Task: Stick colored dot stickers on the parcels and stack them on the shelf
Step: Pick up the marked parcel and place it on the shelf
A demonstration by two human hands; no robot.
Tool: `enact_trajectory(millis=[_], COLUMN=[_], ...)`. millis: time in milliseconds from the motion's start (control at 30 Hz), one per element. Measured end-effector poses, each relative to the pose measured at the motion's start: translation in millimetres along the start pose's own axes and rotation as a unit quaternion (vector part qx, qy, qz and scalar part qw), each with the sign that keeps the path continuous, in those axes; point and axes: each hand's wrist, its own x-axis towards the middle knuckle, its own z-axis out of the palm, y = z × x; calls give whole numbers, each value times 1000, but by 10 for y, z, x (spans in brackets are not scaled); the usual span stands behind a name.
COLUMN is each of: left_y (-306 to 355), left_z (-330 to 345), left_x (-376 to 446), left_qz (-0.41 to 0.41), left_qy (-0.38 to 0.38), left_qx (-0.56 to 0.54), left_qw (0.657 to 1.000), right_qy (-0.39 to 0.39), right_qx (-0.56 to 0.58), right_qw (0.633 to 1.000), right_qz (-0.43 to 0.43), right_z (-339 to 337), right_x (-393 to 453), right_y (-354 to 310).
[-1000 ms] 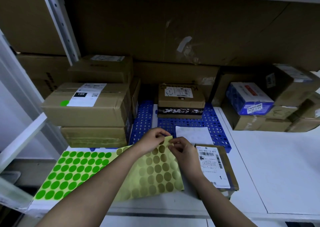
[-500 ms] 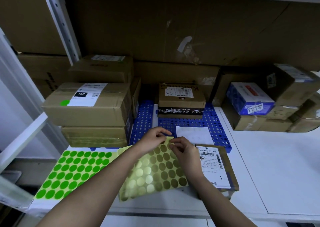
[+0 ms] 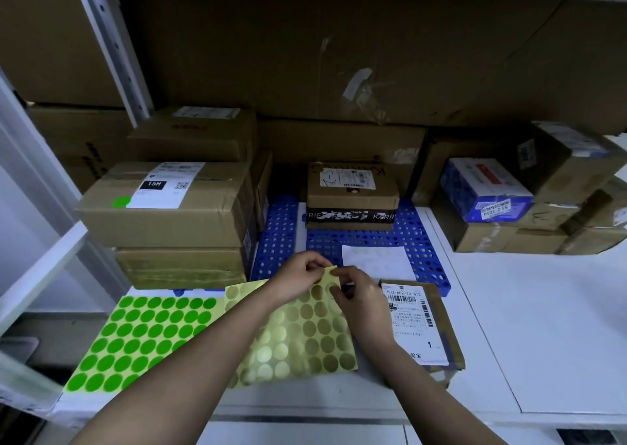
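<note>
A sheet of gold dot stickers (image 3: 305, 336) lies tilted on the white shelf surface in front of me. My left hand (image 3: 298, 275) pinches its top corner, bending it up. My right hand (image 3: 356, 300) pinches at the same corner, fingertips on a dot near the edge. A sheet of green dot stickers (image 3: 142, 336) lies flat to the left. A small flat brown parcel (image 3: 437, 322) with a white shipping label lies just right of my right hand.
Stacked cardboard parcels (image 3: 169, 214), the top one bearing a green dot, stand at the left. A blue perforated mat (image 3: 373, 241) carries a small box (image 3: 351, 193) and a white paper. More boxes (image 3: 509, 214) sit at the right. A white shelf post (image 3: 112, 47) rises at left.
The gold sheet has shifted a little to the right and its top corner is bent up further between my fingers. Both hands stay at that corner.
</note>
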Motion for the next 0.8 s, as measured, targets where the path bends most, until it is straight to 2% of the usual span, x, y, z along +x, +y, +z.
enact_trajectory(millis=[167,400,567,800], left_y=[19,-27,-75,-236], left_z=[-19,-15,23,158], left_x=[8,23,48,93], left_qz=[-20,-16,-12,-26], left_qy=[1,5,5,-11], left_qx=[-26,1,16,50], left_qw=[999,1000,1000,998], right_qy=[43,66,107,90], right_qx=[-7,-35,-43,-8], right_qw=[999,996,988,986], right_qz=[-31,-46,-106,-139], right_z=[39,64,133,133], right_x=[-32,-41,-15,-70], right_y=[25,15,80,133])
